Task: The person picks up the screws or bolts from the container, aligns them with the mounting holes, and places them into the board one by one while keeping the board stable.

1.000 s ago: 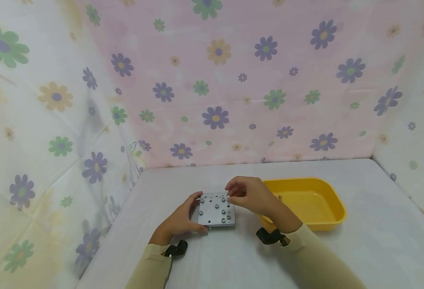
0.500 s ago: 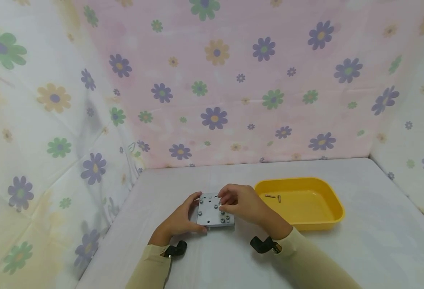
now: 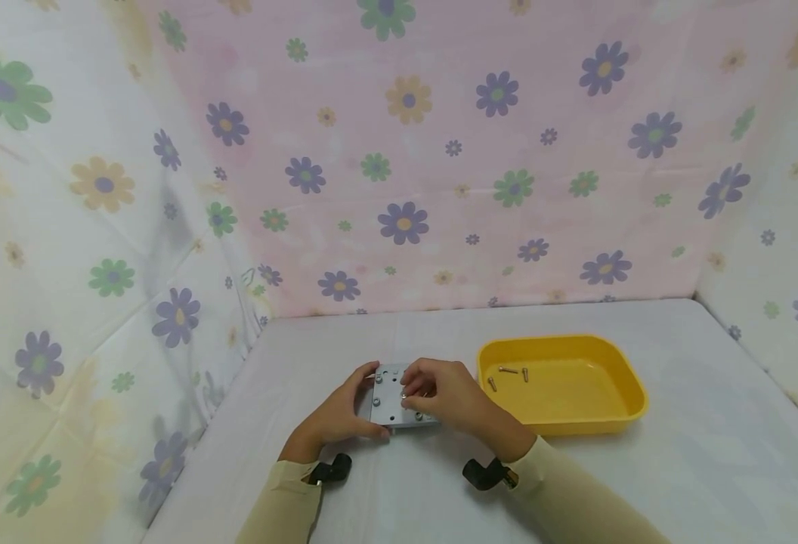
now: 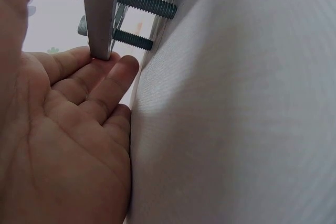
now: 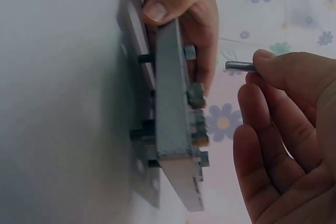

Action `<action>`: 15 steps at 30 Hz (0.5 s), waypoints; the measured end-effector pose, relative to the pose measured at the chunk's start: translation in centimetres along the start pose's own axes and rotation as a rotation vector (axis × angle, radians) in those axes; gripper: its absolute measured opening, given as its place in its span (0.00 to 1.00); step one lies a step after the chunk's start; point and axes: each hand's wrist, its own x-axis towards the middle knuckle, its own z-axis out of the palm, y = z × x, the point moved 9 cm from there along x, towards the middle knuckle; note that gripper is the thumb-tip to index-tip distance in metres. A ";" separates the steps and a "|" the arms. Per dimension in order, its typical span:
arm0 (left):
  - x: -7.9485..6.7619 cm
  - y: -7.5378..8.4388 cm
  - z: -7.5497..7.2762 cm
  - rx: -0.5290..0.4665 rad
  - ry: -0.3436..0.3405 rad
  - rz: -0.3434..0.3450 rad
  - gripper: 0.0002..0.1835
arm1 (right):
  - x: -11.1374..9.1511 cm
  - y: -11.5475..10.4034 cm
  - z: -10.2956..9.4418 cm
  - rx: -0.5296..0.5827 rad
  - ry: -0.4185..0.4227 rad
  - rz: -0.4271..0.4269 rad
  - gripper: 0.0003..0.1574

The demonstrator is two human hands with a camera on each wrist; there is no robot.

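Observation:
A grey metal plate (image 3: pixel 385 409) with several socket-head screws standing in its holes is held by my left hand (image 3: pixel 338 414), thumb at the near edge and fingers at the far edge. Threaded shanks (image 4: pixel 147 3) of some screws stick out beneath the plate in the left wrist view. Over the plate's right half, my right hand (image 3: pixel 450 394) pinches one more screw (image 5: pixel 240 66) between thumb and index finger. That screw's bare end points toward the plate's top face, with a gap between them in the right wrist view; its other end is hidden in the fingertips.
A yellow tray (image 3: pixel 633 408) stands to the right on the white-covered table (image 3: pixel 406 491), with a few loose screws (image 3: pixel 508 369) at its left end. Flower-patterned cloth (image 3: pixel 406 151) walls in the back and both sides.
My right hand has moved left and nearer to me across the plate, carrying the screw, which uncovers the tray's left end. The left hand and the plate have stayed in place.

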 end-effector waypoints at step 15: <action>0.0 0.0 0.0 -0.025 -0.006 0.021 0.70 | 0.3 0.1 2.0 -0.014 0.031 -0.017 0.13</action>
